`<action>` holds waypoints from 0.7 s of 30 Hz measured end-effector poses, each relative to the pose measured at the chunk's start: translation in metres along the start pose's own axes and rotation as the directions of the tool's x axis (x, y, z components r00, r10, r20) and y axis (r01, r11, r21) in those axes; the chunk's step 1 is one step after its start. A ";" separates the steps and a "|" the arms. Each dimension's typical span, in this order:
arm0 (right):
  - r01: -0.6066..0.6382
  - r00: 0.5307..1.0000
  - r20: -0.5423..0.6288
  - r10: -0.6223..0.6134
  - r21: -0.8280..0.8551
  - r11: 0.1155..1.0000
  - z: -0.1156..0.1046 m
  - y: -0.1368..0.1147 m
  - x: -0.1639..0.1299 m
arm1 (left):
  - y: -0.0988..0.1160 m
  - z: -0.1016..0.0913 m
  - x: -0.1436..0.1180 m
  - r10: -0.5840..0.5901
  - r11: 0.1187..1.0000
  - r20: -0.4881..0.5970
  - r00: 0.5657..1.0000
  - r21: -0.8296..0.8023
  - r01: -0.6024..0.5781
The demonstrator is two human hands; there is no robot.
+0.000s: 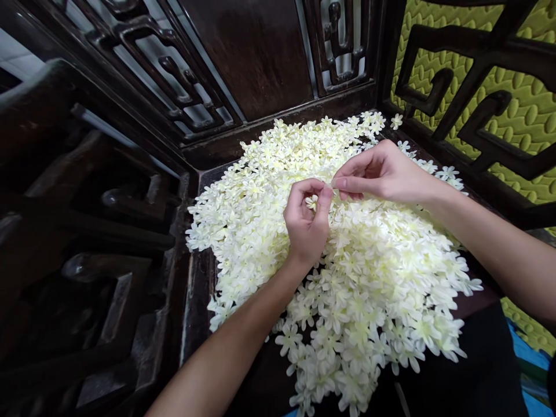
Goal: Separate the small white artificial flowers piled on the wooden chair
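A big heap of small cream-white artificial flowers (369, 278) covers the seat of a dark wooden chair (197, 289). My left hand (306, 223) hovers over the middle of the heap, its fingers curled around one small flower (311, 201). My right hand (382, 174) is just to the right and slightly above, with thumb and forefinger pinched together at the same flower. The fingertips of both hands meet there. Whether the right hand holds a separate piece is hidden by the fingers.
The chair's carved backrest (260, 58) stands behind the heap and carved wooden armrests (478, 133) stand at both sides. A green quilted surface (530, 110) shows behind the right armrest. A few flowers (396, 121) lie loose at the seat's far right corner.
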State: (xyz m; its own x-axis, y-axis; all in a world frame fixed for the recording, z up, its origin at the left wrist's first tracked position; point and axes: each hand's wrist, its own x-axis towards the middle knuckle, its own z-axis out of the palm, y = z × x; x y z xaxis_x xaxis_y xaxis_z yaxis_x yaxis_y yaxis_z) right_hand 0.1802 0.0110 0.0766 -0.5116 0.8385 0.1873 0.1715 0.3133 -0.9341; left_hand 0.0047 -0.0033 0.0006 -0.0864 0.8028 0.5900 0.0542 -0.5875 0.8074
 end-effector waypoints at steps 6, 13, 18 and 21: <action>-0.004 1.000 0.014 0.004 0.002 1.000 0.000 0.000 0.000 | 0.000 0.000 0.000 -0.002 1.000 -0.003 1.000 -0.001 0.002; 0.004 1.000 0.018 -0.003 -0.010 1.000 0.000 0.000 0.000 | 0.001 0.000 0.000 -0.010 1.000 0.002 1.000 -0.001 0.010; 0.004 1.000 0.018 -0.004 -0.009 1.000 0.000 0.000 0.000 | 0.001 0.000 0.000 -0.011 1.000 0.009 1.000 0.004 0.011; -0.004 1.000 0.019 0.004 -0.013 1.000 0.000 -0.001 0.000 | 0.001 0.000 0.000 -0.015 1.000 0.011 1.000 0.001 0.015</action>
State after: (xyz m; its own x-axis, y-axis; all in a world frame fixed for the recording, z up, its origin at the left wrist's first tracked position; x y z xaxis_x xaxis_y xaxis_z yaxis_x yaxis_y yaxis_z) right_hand 0.1803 0.0107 0.0774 -0.5269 0.8311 0.1779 0.1843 0.3161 -0.9307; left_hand 0.0043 -0.0041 0.0015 -0.0761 0.8127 0.5777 0.0539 -0.5752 0.8162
